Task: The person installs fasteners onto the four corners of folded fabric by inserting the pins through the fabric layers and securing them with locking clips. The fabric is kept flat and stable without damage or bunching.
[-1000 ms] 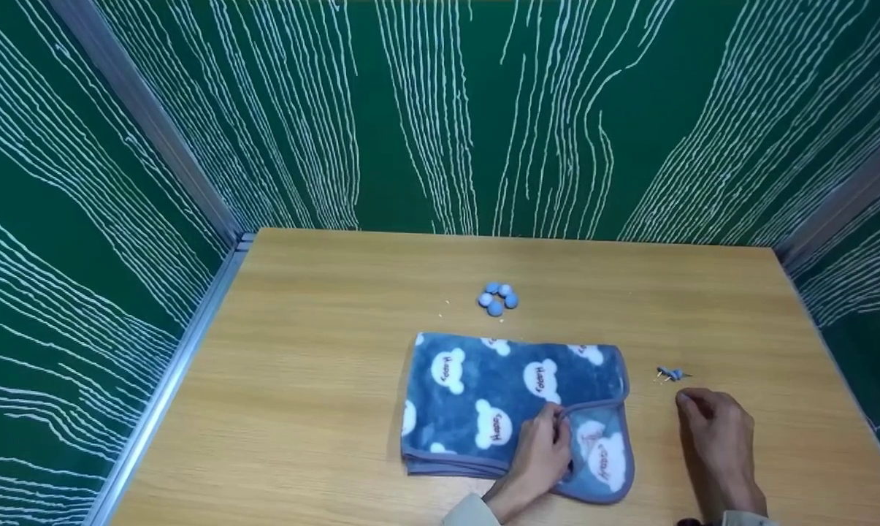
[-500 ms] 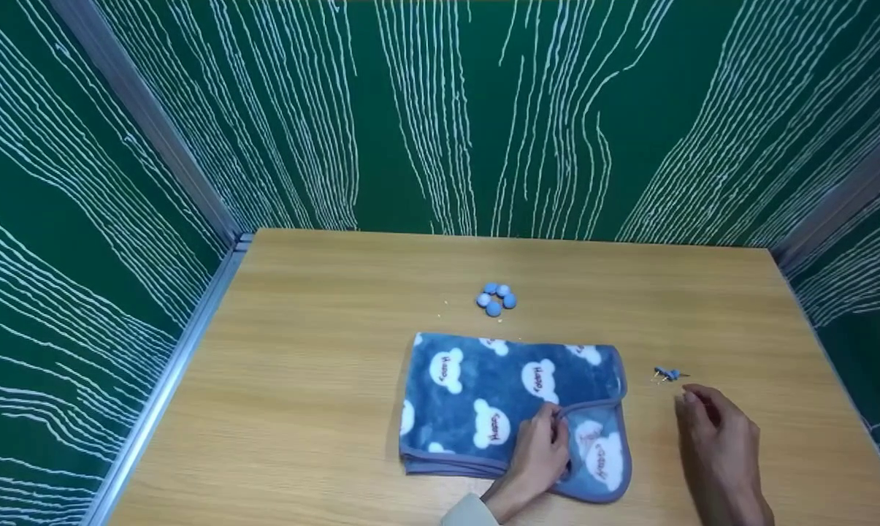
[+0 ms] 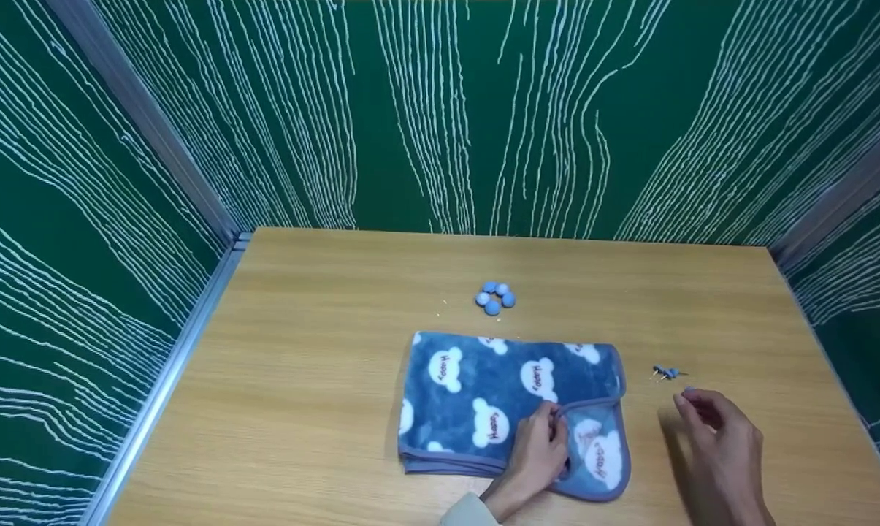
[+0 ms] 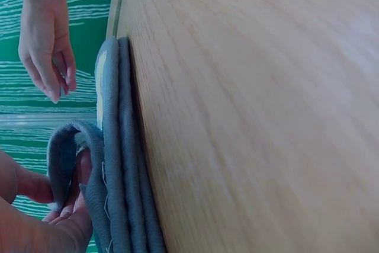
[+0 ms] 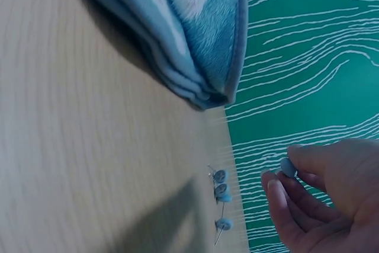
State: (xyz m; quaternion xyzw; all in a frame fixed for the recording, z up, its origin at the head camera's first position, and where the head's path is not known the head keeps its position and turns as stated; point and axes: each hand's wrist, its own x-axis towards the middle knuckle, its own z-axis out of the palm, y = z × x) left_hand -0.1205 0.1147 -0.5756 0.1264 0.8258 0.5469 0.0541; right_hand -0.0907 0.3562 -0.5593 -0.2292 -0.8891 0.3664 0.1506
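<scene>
On the table, the folded blanket was pinched up at its edge by the left hand, maybe to stop it flopping. A round blue pin head was pinched by the right hand near loose pins.

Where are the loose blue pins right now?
In the head view, the blue pins lie on the table, right of the folded blanket and just beyond the right hand.

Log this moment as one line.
left hand: pinches turned-back edge of blanket | right hand: pinches small blue disc above table | blue pins: on table | round blue pieces: ring beyond blanket
</scene>
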